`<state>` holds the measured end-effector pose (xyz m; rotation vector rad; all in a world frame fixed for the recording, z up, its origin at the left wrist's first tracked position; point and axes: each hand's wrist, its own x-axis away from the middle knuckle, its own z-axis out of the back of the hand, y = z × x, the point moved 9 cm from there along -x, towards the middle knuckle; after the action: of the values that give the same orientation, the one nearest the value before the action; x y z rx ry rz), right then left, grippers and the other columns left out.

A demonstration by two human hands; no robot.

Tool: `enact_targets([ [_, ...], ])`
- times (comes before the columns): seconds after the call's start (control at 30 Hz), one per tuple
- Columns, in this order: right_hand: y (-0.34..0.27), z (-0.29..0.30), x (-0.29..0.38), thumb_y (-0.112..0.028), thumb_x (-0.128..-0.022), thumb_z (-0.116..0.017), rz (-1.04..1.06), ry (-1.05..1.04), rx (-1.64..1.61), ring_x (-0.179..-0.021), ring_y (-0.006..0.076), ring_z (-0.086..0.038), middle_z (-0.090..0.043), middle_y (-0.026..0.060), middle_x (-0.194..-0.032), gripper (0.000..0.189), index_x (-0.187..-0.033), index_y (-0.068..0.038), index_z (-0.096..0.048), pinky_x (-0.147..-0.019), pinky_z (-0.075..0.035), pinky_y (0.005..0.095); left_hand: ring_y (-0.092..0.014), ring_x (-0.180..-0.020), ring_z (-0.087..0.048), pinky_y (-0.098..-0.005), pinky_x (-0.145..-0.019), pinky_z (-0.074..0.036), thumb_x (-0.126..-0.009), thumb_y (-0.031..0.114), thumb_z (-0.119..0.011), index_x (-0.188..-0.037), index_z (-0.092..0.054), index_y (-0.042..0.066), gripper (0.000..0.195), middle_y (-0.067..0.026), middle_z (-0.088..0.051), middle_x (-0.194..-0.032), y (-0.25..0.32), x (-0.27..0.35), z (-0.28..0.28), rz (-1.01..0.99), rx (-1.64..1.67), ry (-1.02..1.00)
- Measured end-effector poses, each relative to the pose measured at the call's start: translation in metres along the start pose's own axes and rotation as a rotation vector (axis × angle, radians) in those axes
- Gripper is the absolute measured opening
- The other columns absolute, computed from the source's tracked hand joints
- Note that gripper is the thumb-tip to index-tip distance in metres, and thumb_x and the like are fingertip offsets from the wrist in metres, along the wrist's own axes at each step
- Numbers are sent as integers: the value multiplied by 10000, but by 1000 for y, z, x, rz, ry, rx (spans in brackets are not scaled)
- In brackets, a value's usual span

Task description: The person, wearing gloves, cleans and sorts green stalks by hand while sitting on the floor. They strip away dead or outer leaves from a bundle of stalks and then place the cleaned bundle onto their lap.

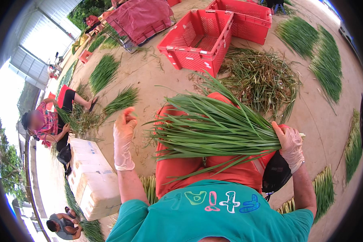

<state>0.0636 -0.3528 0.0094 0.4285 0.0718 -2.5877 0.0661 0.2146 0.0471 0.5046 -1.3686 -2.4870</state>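
A thick bundle of long green garlic chives [217,130] lies across my lap, over red trousers. My right hand [289,143], in a thin clear glove, grips it at the pale stem ends on the right. The leaf tips fan out to the left, and some leaves droop toward my shirt. Raised to the left of the tips, my gloved left hand [124,137] is apart from the bundle. Its fingers are bent and slightly blurred, the thumb away from them, with nothing plainly held. Beyond my knees is a heap of discarded leaves [257,78], partly brown and tangled.
Red plastic crates [196,36] stand ahead on the concrete floor. White foam boxes [93,178] are at my left, with a seated person [48,121] beyond them handling leaves. Piles of chives [326,63] lie at the right; a smaller bunch [122,99] lies front left.
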Motion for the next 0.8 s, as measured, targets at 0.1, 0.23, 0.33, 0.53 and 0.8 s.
enact_targets([
  [0.1, 1, -5, 3, -50, -729, -700, -7, -2, 8, -978, 305, -634, -652, 80, -1036, 699, -1412, -139, -579, -866, -512, 426, -241, -875, -650, -345, -838, -526, -865, 19, -687, -1312, -628, 74, 454, -124, -692, -956, 59, 30, 19, -341, -1025, 450],
  [0.23, 3, -6, 3, -27, -691, -709, -10, 7, -12, -992, 310, -629, -647, 85, -1063, 758, -1425, -154, -571, -870, -511, 423, -276, -891, -630, -397, -826, -513, -860, 59, -704, -1227, -682, 81, 368, -107, -686, -911, 82, 48, -13, -200, -364, 61],
  [0.33, 3, -3, 5, -19, -683, -702, -17, -14, -2, -982, 313, -624, -645, 90, -1083, 778, -1435, -158, -561, -868, -503, 424, -236, -842, -662, -355, -782, -521, -867, 22, -691, -1073, -743, 53, 215, -92, -720, -920, 122, 76, -57, -457, -442, -68],
  [0.53, 3, -5, 7, -16, -691, -688, -11, -26, 11, -963, 315, -621, -644, 97, -1099, 771, -1438, -156, -555, -868, -491, 423, -308, -648, -610, -397, -585, -480, -877, 6, -638, -843, -655, 46, 55, -115, -674, -773, 97, 85, -93, -463, -248, -125],
  [0.8, 3, -6, 7, 14, -658, -695, -21, -15, 2, -971, 315, -622, -640, 85, -1086, 814, -1439, -171, -558, -873, -492, 418, -289, -727, -629, -425, -661, -512, -876, 49, -697, -903, -675, 32, 38, -111, -685, -849, 99, 76, -63, -426, -265, -54],
])
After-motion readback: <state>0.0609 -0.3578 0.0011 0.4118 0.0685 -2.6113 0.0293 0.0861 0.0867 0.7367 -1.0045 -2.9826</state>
